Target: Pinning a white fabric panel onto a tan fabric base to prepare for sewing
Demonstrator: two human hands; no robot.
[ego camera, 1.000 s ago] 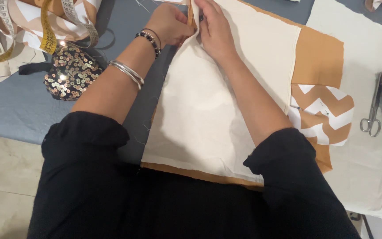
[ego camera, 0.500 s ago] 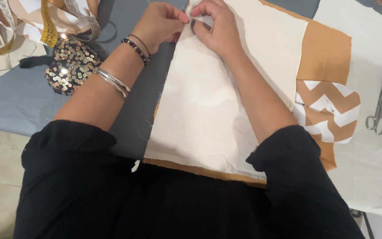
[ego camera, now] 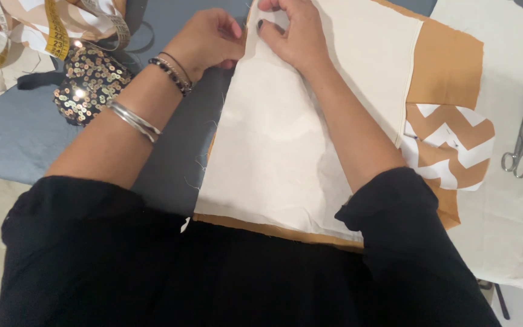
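both hands point(ego camera: 255, 36) lower in view, still pinching the cream fabric point(ego camera: 286, 151) edge

no packages, labels, signs or screens in view.

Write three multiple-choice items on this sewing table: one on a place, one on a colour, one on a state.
1. Where do the small metal scissors lie?
A. right of the fabric
B. under the left arm
C. on the floor

2. What colour is the fabric layer beneath the cream cloth panel?
A. green
B. tan
C. red

3. What are the left hand and right hand doing?
A. resting apart
B. holding scissors
C. pinching the cream panel's far left edge

Key: A, they lie at the right edge; B, tan shows around the panel; C, both hands meet at that edge.
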